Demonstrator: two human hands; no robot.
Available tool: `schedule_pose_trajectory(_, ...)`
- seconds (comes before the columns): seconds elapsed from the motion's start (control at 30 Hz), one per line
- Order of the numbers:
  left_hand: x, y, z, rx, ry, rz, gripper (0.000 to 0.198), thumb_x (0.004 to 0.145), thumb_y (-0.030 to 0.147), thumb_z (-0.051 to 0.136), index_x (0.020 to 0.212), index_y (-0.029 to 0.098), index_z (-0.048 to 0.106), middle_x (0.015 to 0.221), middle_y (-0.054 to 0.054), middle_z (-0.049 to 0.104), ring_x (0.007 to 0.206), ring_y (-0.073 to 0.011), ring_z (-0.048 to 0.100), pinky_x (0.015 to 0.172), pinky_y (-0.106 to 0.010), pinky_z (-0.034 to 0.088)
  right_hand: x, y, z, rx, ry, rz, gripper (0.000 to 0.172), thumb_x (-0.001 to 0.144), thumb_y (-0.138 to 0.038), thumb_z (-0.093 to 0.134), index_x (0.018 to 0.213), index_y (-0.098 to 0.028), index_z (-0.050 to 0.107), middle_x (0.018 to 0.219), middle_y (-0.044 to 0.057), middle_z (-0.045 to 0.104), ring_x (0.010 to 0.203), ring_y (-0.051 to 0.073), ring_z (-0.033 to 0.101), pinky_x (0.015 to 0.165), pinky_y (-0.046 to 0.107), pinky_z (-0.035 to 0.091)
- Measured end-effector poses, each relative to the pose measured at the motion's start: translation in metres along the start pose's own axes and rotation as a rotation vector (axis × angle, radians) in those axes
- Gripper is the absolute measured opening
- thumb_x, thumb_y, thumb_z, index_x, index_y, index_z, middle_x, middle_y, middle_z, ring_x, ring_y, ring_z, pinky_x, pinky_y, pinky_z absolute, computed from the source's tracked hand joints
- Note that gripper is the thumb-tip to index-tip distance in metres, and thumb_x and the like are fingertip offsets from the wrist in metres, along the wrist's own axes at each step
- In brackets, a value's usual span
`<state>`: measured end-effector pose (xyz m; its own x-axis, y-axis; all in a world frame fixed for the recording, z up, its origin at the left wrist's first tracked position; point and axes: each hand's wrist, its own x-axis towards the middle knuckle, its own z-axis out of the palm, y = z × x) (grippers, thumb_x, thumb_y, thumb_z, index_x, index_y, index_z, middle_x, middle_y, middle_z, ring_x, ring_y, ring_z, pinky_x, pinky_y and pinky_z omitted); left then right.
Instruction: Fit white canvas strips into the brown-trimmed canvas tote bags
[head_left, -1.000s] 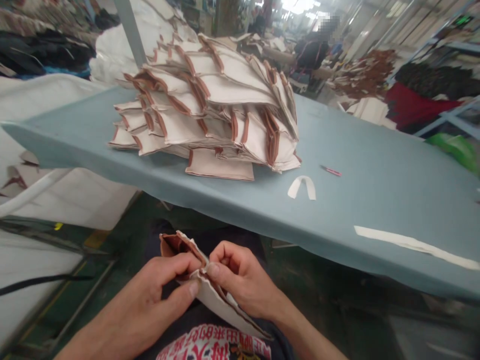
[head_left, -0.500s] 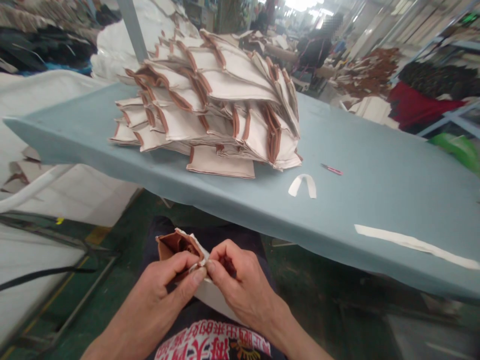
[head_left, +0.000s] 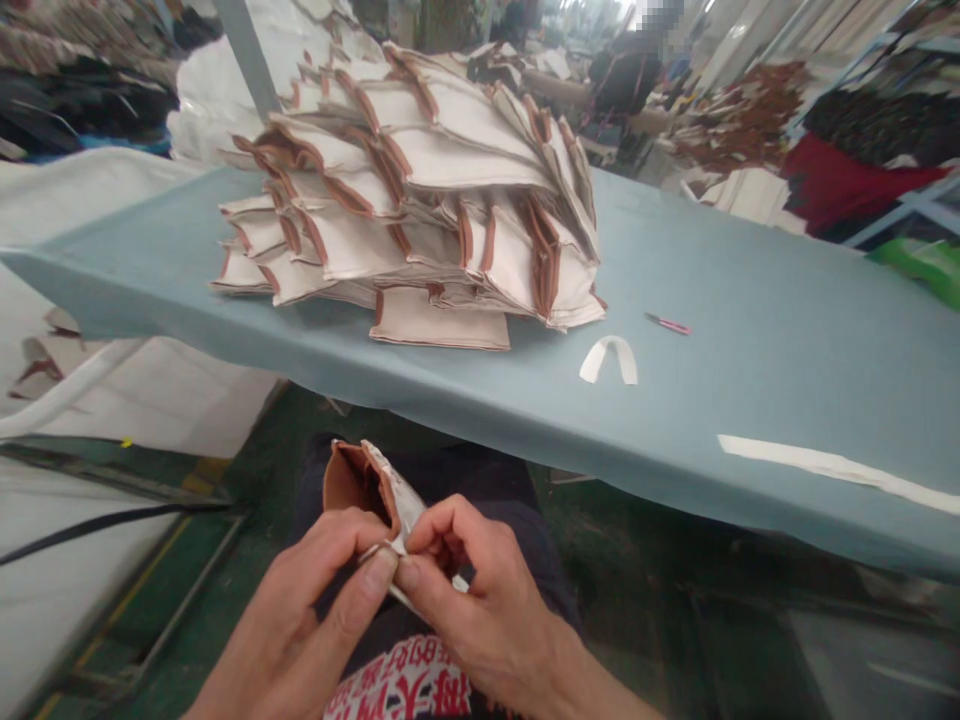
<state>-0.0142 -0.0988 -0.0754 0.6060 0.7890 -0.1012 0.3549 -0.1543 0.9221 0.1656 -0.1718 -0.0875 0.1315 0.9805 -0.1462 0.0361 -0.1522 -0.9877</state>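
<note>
Above my lap I hold a fabric pouch (head_left: 347, 482), off-white outside and brown inside, with its mouth spread apart toward the table. My left hand (head_left: 311, 595) is closed on the near corner of the rim, thumb on the outside and fingers at the brown lining. Right beside it, my right hand (head_left: 476, 590) pinches the white edge of the same corner. The two thumb tips almost touch. The pouch's lower part is hidden behind my hands.
A blue-covered table (head_left: 720, 370) stands ahead, bearing a heap of off-white pouches (head_left: 450, 190) with brown edging. To their right lie a small pink-handled cutter (head_left: 669, 324), a curved white strip (head_left: 609, 360) and a long white strip (head_left: 832, 468). A person (head_left: 626, 75) is in the background.
Both hands have shifted slightly left and down with the pouch. Its mouth now shows wider, and more of its white outer side is visible. The view has tilted a little.
</note>
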Motion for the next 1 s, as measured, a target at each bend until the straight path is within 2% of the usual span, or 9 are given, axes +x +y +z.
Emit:
schedule_pose_trajectory(0.07,-0.001,0.002,-0.002,-0.070,0.007,-0.021,0.034,0.102,0.047,0.066,0.079,0.024,0.076,0.074,0.001,0.073,0.068,-0.0172,0.067,0.068,-0.022,0.054,0.006,-0.006,-0.011,0.003,0.003,-0.070,0.021,0.094,-0.039,0.075,0.092,-0.021,0.065,0.075,-0.002,0.066,0.060,0.012,0.054,0.058,0.023,0.045)
schedule_pose_trajectory(0.13,-0.001,0.004,-0.004,-0.148,-0.029,-0.014,0.037,0.100,0.049,0.071,0.074,0.023,0.075,0.071,0.002,0.071,0.065,-0.0161,0.064,0.065,-0.021,0.053,0.015,-0.013,-0.021,-0.007,-0.033,-0.213,0.018,0.096,-0.037,0.074,0.100,-0.020,0.070,0.090,0.003,0.074,0.067,0.013,0.059,0.064,0.025,0.049)
schedule_pose_trajectory(0.23,-0.001,0.005,-0.007,-0.208,-0.073,0.026,0.047,0.098,0.060,0.073,0.070,0.022,0.073,0.066,0.001,0.067,0.061,-0.0151,0.059,0.060,-0.021,0.051,0.027,-0.024,-0.031,-0.038,-0.235,-0.391,0.018,0.104,-0.035,0.067,0.112,-0.021,0.073,0.113,0.008,0.079,0.078,0.014,0.067,0.070,0.025,0.053)
schedule_pose_trajectory(0.33,-0.005,0.002,-0.010,-0.212,-0.025,0.005,0.056,0.098,0.071,0.068,0.070,0.022,0.074,0.067,0.000,0.067,0.059,-0.0142,0.053,0.060,-0.022,0.050,0.035,-0.030,-0.034,-0.117,-0.372,-0.464,0.021,0.110,-0.038,0.062,0.112,-0.022,0.074,0.111,0.008,0.081,0.083,0.016,0.072,0.073,0.026,0.055)
schedule_pose_trajectory(0.5,-0.011,-0.001,-0.014,-0.232,-0.050,0.008,0.057,0.102,0.069,0.063,0.073,0.021,0.074,0.068,0.000,0.068,0.060,-0.0139,0.053,0.058,-0.020,0.048,0.040,-0.038,-0.034,-0.366,-0.407,-0.658,0.025,0.115,-0.034,0.054,0.106,-0.021,0.073,0.108,0.010,0.085,0.102,0.021,0.081,0.092,0.031,0.058)
schedule_pose_trajectory(0.63,-0.012,-0.005,-0.014,-0.239,-0.039,0.007,0.056,0.106,0.064,0.059,0.075,0.021,0.074,0.070,0.000,0.068,0.061,-0.0138,0.054,0.058,-0.020,0.048,0.041,-0.044,-0.034,-0.652,-0.343,-0.829,0.028,0.116,-0.026,0.050,0.101,-0.020,0.073,0.102,0.007,0.086,0.087,0.018,0.082,0.077,0.027,0.057)
schedule_pose_trajectory(0.8,-0.011,-0.006,-0.014,-0.137,-0.050,0.010,0.048,0.110,0.053,0.056,0.079,0.021,0.074,0.073,0.001,0.070,0.066,-0.0153,0.062,0.064,-0.019,0.052,0.046,-0.044,-0.033,-0.882,-0.232,-1.055,0.034,0.111,-0.015,0.052,0.080,-0.020,0.067,0.071,-0.001,0.075,0.060,0.013,0.068,0.054,0.028,0.041)
schedule_pose_trajectory(0.93,-0.006,-0.002,-0.013,-0.092,-0.058,0.083,0.041,0.109,0.039,0.055,0.078,0.022,0.074,0.072,0.002,0.069,0.065,-0.0138,0.064,0.064,-0.017,0.051,0.051,-0.041,-0.033,-0.899,-0.199,-1.047,0.033,0.104,-0.013,0.052,0.075,-0.021,0.064,0.064,-0.002,0.071,0.055,0.012,0.062,0.053,0.027,0.036)
schedule_pose_trajectory(1.0,-0.003,-0.003,-0.012,-0.093,-0.049,0.125,0.038,0.109,0.034,0.056,0.077,0.022,0.073,0.071,0.004,0.068,0.063,-0.0125,0.064,0.063,-0.016,0.049,0.053,-0.041,-0.034,-0.844,-0.250,-0.957,0.027,0.101,-0.014,0.053,0.079,-0.021,0.066,0.067,-0.002,0.073,0.059,0.012,0.064,0.056,0.026,0.036)
